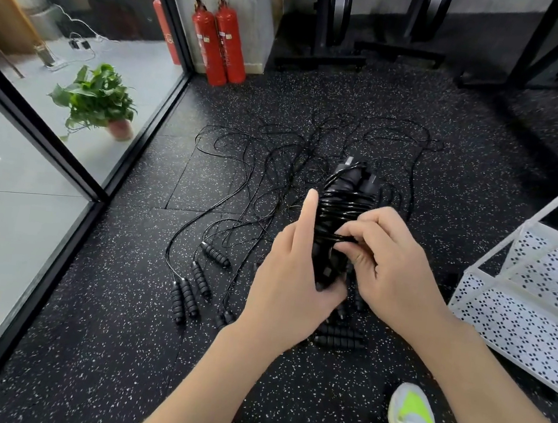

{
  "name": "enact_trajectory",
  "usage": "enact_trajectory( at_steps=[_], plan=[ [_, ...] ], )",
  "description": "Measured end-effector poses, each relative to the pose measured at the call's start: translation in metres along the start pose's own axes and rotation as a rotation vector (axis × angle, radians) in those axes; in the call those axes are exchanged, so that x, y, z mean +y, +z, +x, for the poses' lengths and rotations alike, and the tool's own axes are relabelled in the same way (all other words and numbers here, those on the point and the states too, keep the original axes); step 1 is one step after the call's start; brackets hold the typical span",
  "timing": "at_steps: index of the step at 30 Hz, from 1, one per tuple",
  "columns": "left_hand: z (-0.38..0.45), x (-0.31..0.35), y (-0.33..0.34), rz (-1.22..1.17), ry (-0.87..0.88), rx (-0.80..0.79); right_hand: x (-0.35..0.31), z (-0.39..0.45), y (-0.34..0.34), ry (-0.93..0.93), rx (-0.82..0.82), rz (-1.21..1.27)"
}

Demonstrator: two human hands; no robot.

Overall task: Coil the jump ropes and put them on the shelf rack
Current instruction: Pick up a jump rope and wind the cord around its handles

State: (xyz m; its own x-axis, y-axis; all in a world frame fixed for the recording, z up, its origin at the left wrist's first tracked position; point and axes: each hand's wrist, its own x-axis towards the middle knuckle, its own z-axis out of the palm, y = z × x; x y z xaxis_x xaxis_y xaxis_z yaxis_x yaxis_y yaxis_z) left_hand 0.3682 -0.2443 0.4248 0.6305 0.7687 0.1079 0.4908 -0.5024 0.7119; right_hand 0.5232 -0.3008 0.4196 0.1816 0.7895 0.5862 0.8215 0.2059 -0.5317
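So both hands are up over the speckled black rubber floor (pixel 101 347) working one black jump rope bundle (pixel 343 211), its thin cord wound tight around the two ribbed handles. The left hand (pixel 294 282) grips the lower end of the bundle with the index finger sticking straight up alongside it, and the right hand (pixel 391 271) pinches a loop of the cord against the wraps (fingertips curled right onto it). Underneath, the rest of the loose black jump ropes (pixel 239 179) lie in a tangled mess on the floor, handles pointing toward me. The white perforated metal shelf rack (pixel 517 326) sits just to the right, near the bundle but not touching. Two red fire extinguishers (pixel 219 43) stand against the far wall.
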Motion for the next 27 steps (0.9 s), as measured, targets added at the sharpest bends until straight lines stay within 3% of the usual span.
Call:
enact_trajectory(
  at_steps=[6,14,27],
  plan=[
    [0.0,-0.007,0.0,-0.004,-0.029,0.004,0.006,-0.005,-0.004,-0.134,-0.002,-0.046],
    [0.001,-0.004,0.007,0.014,-0.08,0.117,0.002,-0.011,0.016,-0.136,0.227,-0.105],
    [0.007,-0.018,0.012,-0.027,-0.061,0.146,-0.002,-0.001,0.0,0.024,-0.057,0.134]
  ],
)
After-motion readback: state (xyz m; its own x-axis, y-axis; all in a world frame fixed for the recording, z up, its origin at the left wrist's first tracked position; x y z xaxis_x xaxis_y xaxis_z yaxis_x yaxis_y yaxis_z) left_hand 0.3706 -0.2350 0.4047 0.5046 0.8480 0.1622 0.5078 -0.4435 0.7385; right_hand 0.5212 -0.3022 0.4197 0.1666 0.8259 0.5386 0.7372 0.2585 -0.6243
